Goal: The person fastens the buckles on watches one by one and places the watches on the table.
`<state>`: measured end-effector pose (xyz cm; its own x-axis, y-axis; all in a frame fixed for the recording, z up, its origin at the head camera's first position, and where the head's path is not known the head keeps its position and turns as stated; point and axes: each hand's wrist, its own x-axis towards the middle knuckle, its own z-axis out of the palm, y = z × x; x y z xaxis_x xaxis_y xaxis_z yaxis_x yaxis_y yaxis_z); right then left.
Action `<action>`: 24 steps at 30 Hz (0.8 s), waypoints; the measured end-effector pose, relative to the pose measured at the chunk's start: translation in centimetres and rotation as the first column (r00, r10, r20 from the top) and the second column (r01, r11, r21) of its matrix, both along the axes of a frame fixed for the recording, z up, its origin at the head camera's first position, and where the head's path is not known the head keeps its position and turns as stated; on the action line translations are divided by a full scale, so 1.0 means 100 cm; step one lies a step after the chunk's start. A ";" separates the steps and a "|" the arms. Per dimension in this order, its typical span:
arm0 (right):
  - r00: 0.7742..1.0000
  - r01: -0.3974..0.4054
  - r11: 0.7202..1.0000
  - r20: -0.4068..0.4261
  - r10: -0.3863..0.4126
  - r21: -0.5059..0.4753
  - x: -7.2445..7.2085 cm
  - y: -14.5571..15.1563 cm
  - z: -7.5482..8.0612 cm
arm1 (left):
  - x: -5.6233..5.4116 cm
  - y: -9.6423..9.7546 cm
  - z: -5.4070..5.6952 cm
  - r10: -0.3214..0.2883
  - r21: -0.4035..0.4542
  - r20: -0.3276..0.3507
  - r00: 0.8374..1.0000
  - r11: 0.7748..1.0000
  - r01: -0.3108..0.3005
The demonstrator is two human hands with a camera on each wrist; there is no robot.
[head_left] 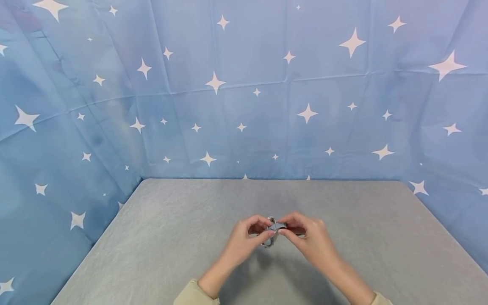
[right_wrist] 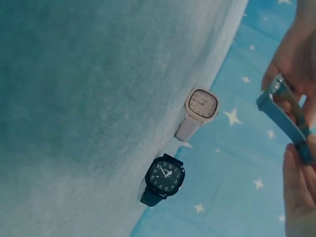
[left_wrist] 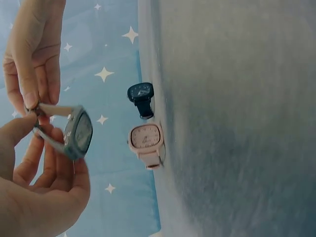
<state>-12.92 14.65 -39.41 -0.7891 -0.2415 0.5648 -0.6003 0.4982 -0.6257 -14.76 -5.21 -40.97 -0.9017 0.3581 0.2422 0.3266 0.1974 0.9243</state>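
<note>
A grey-blue wristwatch (head_left: 277,227) is held up above the table between both hands. My left hand (head_left: 244,239) pinches its strap with thumb and fingers, and my right hand (head_left: 314,239) grips the strap from the other side. In the left wrist view the watch (left_wrist: 81,133) has its strap bent into a loop, its face turned away from the fingers. Both hands meet where the strap ends come together. In the right wrist view the strap (right_wrist: 284,121) shows side-on. Fingers partly hide the buckle area.
A pink watch (left_wrist: 146,138) and a black watch (left_wrist: 141,94) are on the table in both wrist views, side by side; I cannot make them out in the head view. The grey table (head_left: 183,220) ends at a blue star-patterned curtain (head_left: 251,51).
</note>
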 end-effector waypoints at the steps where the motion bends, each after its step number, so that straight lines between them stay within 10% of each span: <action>1: 1.000 -0.001 1.000 -0.006 0.001 0.000 0.000 0.000 0.000 | 0.000 0.001 0.000 0.017 0.002 -0.006 1.000 1.000 -0.017; 24: 0.999 -0.050 0.999 -0.013 0.050 -0.006 0.001 -0.002 0.002 | 0.004 -0.002 0.002 0.046 0.014 -0.053 0.998 0.999 -0.046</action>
<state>-12.83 14.40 -39.21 -0.7688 -0.2769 0.5765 -0.6324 0.4631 -0.6210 -14.40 -5.46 -40.81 -0.9030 0.3131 0.2942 0.3660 0.2020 0.9084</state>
